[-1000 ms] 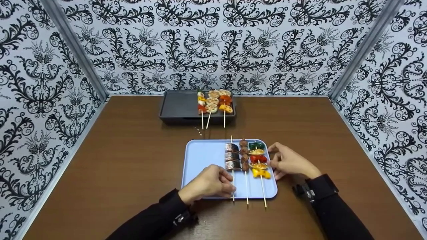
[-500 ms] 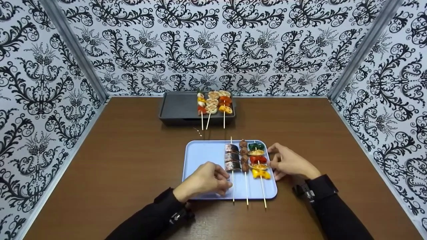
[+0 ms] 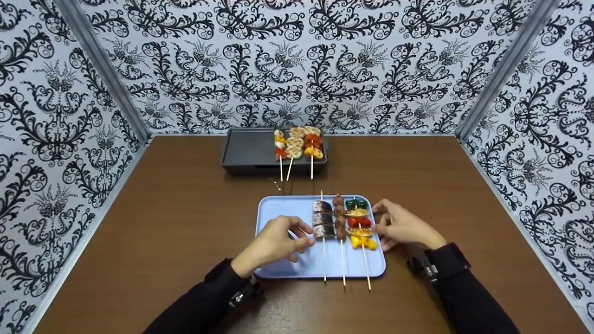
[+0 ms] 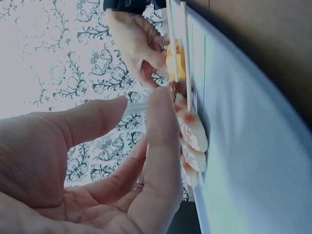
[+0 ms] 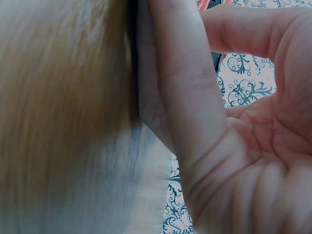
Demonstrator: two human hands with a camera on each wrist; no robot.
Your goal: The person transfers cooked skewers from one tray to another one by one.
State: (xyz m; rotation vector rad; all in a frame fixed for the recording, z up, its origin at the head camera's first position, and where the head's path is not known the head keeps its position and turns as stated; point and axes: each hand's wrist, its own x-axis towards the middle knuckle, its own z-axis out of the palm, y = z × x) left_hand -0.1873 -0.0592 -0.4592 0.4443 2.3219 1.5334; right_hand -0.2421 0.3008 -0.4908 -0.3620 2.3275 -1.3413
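My left hand [image 3: 278,239] hovers over the left half of a light blue tray [image 3: 280,211], thumb and fingers apart with nothing between them. Its fingertips are near a skewer of silver-skinned fish pieces [image 3: 323,225]; the left wrist view shows their pale cut sides [image 4: 192,134]. Beside that lie a meatball skewer [image 3: 340,218] and a skewer of green, red and yellow pepper pieces [image 3: 359,222] with shell-like pieces between. My right hand [image 3: 403,225] holds the tray's right rim by thumb and fingertips. In the right wrist view its fingers [image 5: 187,73] lie low along the table; the rim is hidden.
A dark grill plate [image 3: 248,146] stands at the back of the brown table [image 3: 185,208], with three skewers on its right side, sticks pointing forward. The skewer sticks on the tray jut over its front rim. Patterned walls [image 3: 287,60] close in the back and sides.
My left hand has let go of the fish skewer's stick and moved up and left, its fingers spreading. The right hand and the skewers on the tray have stayed put.
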